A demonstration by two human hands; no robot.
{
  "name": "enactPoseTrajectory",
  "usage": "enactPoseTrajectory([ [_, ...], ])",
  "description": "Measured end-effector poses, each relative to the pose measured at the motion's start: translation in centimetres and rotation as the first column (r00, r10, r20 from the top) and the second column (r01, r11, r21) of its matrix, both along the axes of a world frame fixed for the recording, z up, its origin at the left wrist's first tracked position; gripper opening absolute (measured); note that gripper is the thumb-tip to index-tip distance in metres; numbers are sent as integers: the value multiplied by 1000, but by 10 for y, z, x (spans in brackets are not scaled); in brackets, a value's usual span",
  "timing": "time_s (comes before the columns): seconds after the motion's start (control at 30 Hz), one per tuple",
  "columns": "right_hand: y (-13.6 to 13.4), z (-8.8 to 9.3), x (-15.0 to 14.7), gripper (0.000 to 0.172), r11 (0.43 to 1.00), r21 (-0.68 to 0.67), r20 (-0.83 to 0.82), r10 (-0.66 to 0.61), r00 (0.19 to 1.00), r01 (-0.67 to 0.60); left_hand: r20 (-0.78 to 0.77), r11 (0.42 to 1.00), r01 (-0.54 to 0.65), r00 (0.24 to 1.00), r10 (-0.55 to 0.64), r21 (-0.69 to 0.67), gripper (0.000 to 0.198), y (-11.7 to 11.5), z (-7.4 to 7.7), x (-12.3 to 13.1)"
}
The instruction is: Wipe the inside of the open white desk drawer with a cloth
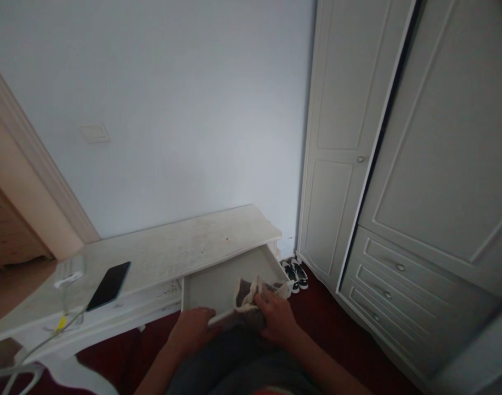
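Observation:
A white drawer [201, 288] is pulled out from the low white table, and its inside shows a pale bare bottom. My left hand [193, 325] is closed on the left part of the drawer's front edge; its fingertips are partly hidden. In my right hand [277, 315] is a crumpled cream and grey-brown cloth [246, 299], gripped between thumb and fingers. The cloth lies over the right part of the drawer front, and some of it hangs on my side.
On the tabletop [164, 241] lie a dark phone [110, 285] and a white box-like device [69, 270] with a cable. Black-and-white shoes [295, 274] stand on the dark red floor. A white wardrobe [337, 137] rises at the right.

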State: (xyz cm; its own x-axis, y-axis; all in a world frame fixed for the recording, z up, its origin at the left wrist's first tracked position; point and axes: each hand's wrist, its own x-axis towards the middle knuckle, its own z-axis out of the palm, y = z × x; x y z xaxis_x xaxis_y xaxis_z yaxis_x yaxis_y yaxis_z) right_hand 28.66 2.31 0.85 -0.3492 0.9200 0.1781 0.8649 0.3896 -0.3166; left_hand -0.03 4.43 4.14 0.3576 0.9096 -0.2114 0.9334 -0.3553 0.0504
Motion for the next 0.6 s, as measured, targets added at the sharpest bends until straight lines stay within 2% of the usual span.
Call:
enactPoseTrajectory([
  [0.1, 4, 7, 49, 52, 975, -9, 5, -223, 975, 223, 1, 999, 32, 999, -32, 2, 46, 1, -3, -2],
  [0.17, 5, 9, 67, 52, 945, -10, 5, -326, 945, 326, -3, 999, 35, 999, -35, -1, 46, 2, -2, -2],
  [0.23, 6, 11, 69, 51, 924, -13, -13, -383, 924, 383, -7, 999, 32, 999, -32, -6, 46, 2, 0, -1],
  [0.33, 5, 16, 46, 47, 917, -19, -60, -399, 915, 399, -17, 1000, 18, 1000, -18, 3, 47, 2, 0, 1],
  [0.4, 3, 19, 16, 45, 946, -11, -88, -322, 943, 323, -18, 1000, 21, 1000, -20, 19, 48, 2, -1, 2],
  [0.5, -4, 20, -40, 53, 996, -7, -84, -91, 992, 91, 64, 1000, 2, 998, -1, -10, 43, 2, -2, -2],
  [0.6, -9, 18, -88, 67, 991, -6, -40, 133, 990, -133, 199, 995, -6, 980, 26, -102, 33, 2, -1, -8],
])
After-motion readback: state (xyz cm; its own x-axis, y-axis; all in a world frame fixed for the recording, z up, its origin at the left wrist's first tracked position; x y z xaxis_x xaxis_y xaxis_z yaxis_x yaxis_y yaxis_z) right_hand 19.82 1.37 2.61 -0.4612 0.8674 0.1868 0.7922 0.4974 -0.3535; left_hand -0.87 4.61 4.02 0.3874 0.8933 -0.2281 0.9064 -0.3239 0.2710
